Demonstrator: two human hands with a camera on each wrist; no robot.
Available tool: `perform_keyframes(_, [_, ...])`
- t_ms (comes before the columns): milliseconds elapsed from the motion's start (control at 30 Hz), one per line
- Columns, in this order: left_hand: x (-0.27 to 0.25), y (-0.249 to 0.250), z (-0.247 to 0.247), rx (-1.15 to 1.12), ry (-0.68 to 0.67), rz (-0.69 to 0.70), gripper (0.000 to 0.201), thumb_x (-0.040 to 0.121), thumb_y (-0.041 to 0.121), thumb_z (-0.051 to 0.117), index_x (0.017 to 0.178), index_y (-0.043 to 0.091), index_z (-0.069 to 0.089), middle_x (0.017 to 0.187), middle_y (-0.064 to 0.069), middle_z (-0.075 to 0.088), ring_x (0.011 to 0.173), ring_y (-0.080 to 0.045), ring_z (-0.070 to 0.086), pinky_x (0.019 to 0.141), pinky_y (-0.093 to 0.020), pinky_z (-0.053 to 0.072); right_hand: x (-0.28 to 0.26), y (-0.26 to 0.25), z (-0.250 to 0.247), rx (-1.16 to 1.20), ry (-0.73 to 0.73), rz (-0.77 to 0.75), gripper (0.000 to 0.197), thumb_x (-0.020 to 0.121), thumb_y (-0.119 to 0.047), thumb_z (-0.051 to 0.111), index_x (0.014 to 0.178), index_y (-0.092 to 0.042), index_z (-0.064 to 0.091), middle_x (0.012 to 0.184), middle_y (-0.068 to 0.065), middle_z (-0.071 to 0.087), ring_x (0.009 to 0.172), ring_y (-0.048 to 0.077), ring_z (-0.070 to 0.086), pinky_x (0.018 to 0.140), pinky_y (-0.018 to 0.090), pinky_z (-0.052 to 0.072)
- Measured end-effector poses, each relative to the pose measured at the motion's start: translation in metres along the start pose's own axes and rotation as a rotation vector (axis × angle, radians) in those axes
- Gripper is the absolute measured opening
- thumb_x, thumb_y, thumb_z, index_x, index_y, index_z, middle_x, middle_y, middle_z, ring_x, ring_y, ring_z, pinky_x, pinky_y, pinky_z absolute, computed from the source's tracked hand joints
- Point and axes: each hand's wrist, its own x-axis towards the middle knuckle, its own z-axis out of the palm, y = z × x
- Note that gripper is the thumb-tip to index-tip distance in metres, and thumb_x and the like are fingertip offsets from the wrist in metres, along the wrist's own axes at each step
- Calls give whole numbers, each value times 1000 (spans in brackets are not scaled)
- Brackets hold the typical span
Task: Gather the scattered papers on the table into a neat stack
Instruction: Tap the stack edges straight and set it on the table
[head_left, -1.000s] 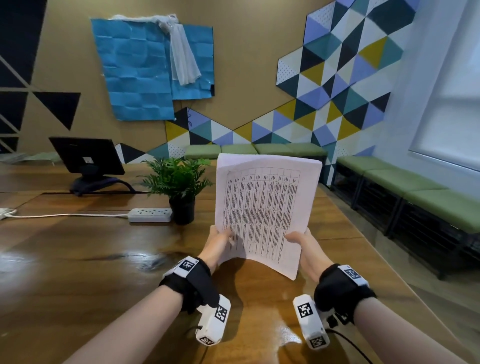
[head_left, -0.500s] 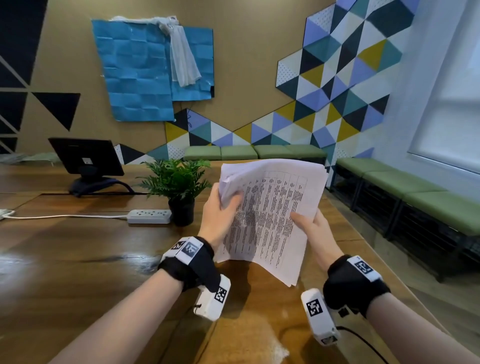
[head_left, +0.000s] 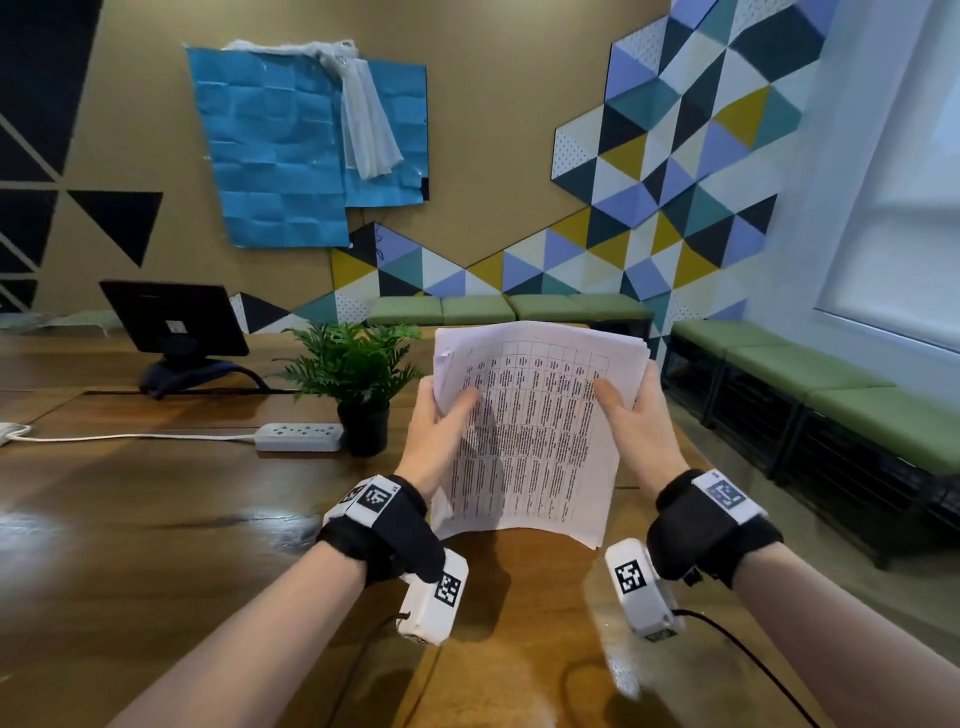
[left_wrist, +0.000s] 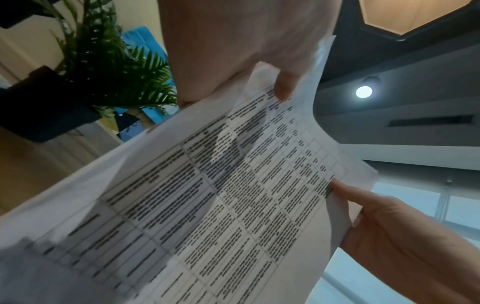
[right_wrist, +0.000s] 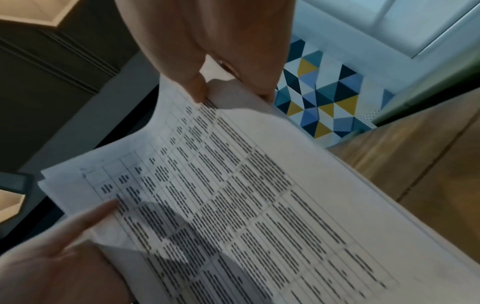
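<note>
A stack of white printed papers (head_left: 535, 431) with a table of text stands upright above the wooden table (head_left: 156, 519), its lower edge near the tabletop. My left hand (head_left: 441, 415) grips the stack's upper left edge, thumb on the front sheet. My right hand (head_left: 631, 410) grips the upper right edge the same way. The left wrist view shows the papers (left_wrist: 207, 195) with my left hand (left_wrist: 259, 67) pinching the top edge and my right hand (left_wrist: 384, 222) opposite. In the right wrist view my right hand (right_wrist: 221, 86) pinches the papers (right_wrist: 246, 195).
A potted fern (head_left: 358, 379) and a white power strip (head_left: 298, 436) with its cord sit just left of the papers. A dark monitor (head_left: 174, 322) stands at the far left. Green benches (head_left: 810, 384) line the wall beyond the table's right edge.
Both hands slid up from the stack's bottom corners to its upper side edges. The stack now stands straighter, with its sheets more even.
</note>
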Motion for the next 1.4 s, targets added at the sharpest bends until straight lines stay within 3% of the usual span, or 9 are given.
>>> perform_keyframes(67, [1,11,-1,-66,-15,26,5,95,28,44,95,24,46,95,2,55,90,-15,55,80,-33,46,7,-6,0,-40,-9,1,37,95,-19,50,131,-22,41,122,8,61,109,25,62,94,52,51])
perform_keyframes(200, [3,25,-5,-149,-58,65,31,83,31,35,104,11,45,99,-14,52,86,-19,49,77,-36,42,11,-9,-3,-59,-14,12,36,96,-15,48,132,-17,43,124,11,60,111,26,61,95,53,50])
perform_keyframes(433, [2,26,-8,-160,-105,100,23,100,13,24,109,7,45,80,-3,56,53,6,57,49,-11,47,10,-9,-5,-44,-6,22,36,96,-12,47,132,-14,43,126,14,59,114,28,60,97,52,49])
perform_keyframes(667, [6,28,-9,-9,-95,115,32,80,19,42,112,16,44,97,-2,56,80,-15,54,67,-30,48,13,-8,-4,-70,-1,8,37,96,-13,47,133,-14,42,128,13,58,117,28,58,100,53,46])
perform_keyframes(900, [16,27,-23,144,-194,206,57,86,-11,52,132,20,40,116,6,55,90,6,66,76,-16,57,16,-7,-3,-92,0,-11,34,96,-14,47,130,-17,43,124,9,59,116,27,58,100,53,46])
perform_keyframes(1033, [25,29,-25,287,-133,283,22,97,18,49,117,15,58,110,-8,65,94,-21,64,79,-37,55,17,-7,-3,-92,-13,-11,36,96,-15,47,132,-19,42,122,5,58,117,26,58,100,53,47])
perform_keyframes(1133, [31,30,-20,227,-41,243,36,101,28,38,101,2,64,89,-7,63,81,-17,54,72,-33,42,18,-5,-2,-80,-3,-21,36,96,-15,47,131,-20,43,125,8,60,117,26,58,99,54,47])
perform_keyframes(1267, [26,23,-12,38,-41,26,66,94,59,22,127,11,54,120,-6,65,102,-14,60,86,-28,47,19,-4,0,-19,21,20,32,96,-13,47,127,-20,45,123,9,59,115,27,59,99,53,47])
perform_keyframes(1400, [7,7,-14,117,-144,207,85,69,80,43,135,30,26,121,5,56,109,-12,60,90,-29,50,19,-3,1,27,58,19,23,95,-9,48,114,-22,48,116,8,60,110,27,61,96,52,49])
